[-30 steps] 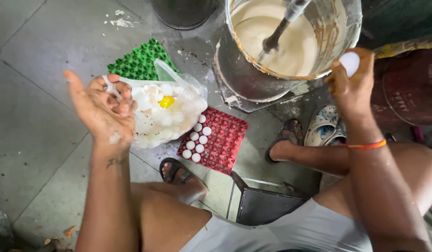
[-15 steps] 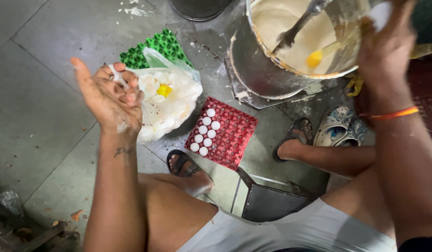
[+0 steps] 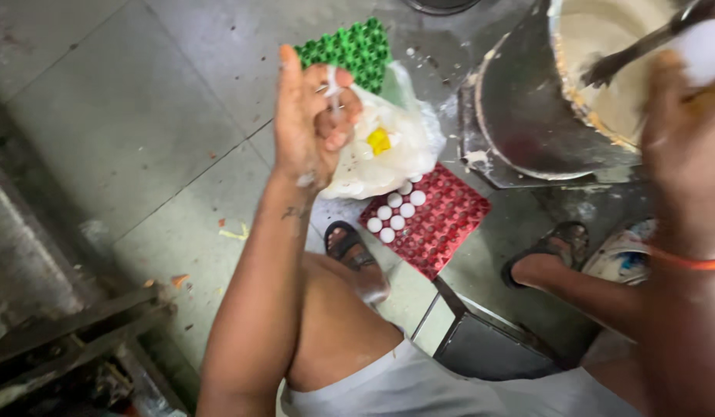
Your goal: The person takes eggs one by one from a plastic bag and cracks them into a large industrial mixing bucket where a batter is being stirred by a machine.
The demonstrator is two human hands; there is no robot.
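The left hand [image 3: 315, 123] is raised at about 11 o'clock from the centre of the view, palm turned to the side, fingers curled inward around broken pieces of white eggshell [image 3: 332, 81] — it grasps them loosely, with the thumb pointing up. Just behind the hand, on the floor, lies a clear plastic bag [image 3: 388, 154] full of white shells, with one yellow yolk spot [image 3: 379, 141] showing on top. A green egg tray [image 3: 349, 50] lies at 12 o'clock, partly under the bag.

The right hand [image 3: 686, 123] is at 3 o'clock, close to the camera and blurred. It holds a white egg [image 3: 703, 50] at its fingertips, right at the rim of a large metal bowl [image 3: 527, 116] which contains pale batter [image 3: 604, 46]. A metal beater [image 3: 643, 42] stands in the batter. An orange band [image 3: 686, 260] goes around the right wrist.

Near the centre, a red egg tray [image 3: 442, 224] rests on the tiled floor [image 3: 141, 116], with a few white eggs [image 3: 394, 212] left in its upper-left corner. Below the tray a foot in a dark sandal [image 3: 349, 247] is visible — a second sandalled foot [image 3: 546, 259] is at 4 o'clock.
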